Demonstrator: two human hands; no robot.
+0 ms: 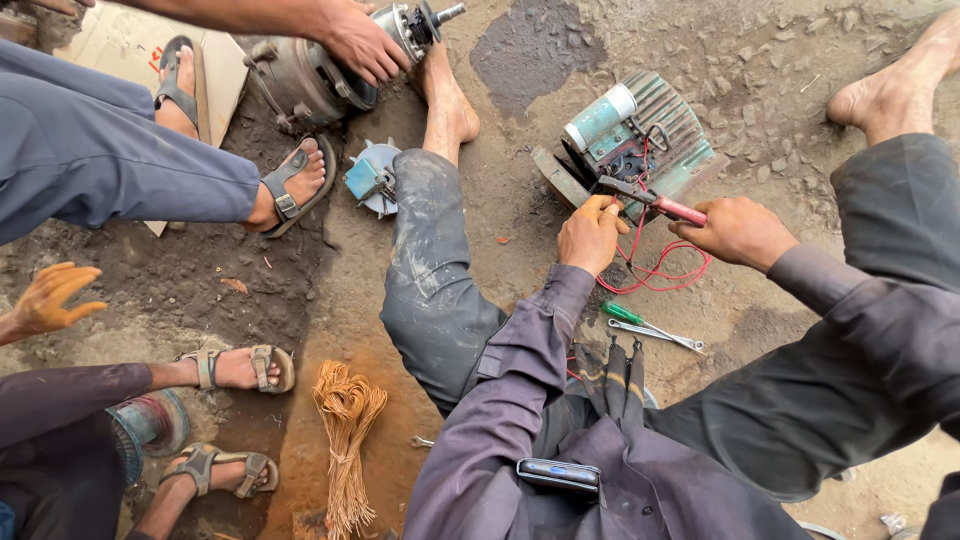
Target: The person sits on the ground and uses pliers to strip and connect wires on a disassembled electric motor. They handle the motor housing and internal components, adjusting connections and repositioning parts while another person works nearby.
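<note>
Pliers at the motor's wiring
Our right hand (pixel 737 232) grips the red-handled pliers (pixel 650 200), pointing toward ten o'clock; our left hand (pixel 590 232) pinches the wires (pixel 655 270) at the motor (pixel 640 130).

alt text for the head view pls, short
Seated on dirt ground, a person works red-handled pliers in the right hand on red wires of a green electric motor, steadied by the left hand. Another person's hand grips a second motor nearby.
</note>
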